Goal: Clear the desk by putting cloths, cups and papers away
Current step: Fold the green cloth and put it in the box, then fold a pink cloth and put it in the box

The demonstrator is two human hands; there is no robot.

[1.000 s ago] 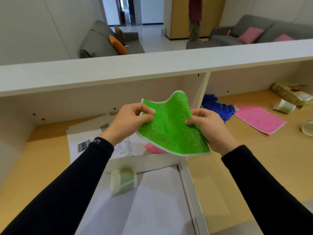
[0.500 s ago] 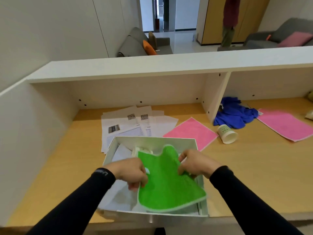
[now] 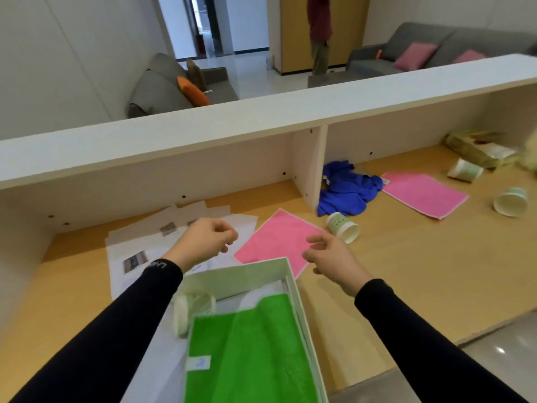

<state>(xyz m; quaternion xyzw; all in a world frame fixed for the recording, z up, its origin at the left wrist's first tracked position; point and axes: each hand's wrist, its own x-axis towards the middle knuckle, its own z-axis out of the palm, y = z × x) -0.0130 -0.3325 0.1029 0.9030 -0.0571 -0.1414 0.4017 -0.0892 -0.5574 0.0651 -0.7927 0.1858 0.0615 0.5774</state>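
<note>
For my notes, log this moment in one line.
green cloth: in white box | left hand: empty | right hand: empty | nearest: pink cloth

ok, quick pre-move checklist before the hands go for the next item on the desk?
1. Green terry cloth lies inside the white box: ok.
2. Left hand holds nothing: ok.
3. Right hand holds nothing: ok.
4. Nearest pink square cloth lies flat with nothing on it, its near corner tucked behind the box: ok.
5. White paper cup on its side beside the pink cloth, apart from it: ok.
6. Room left in the box for more items: cannot tell.
</note>
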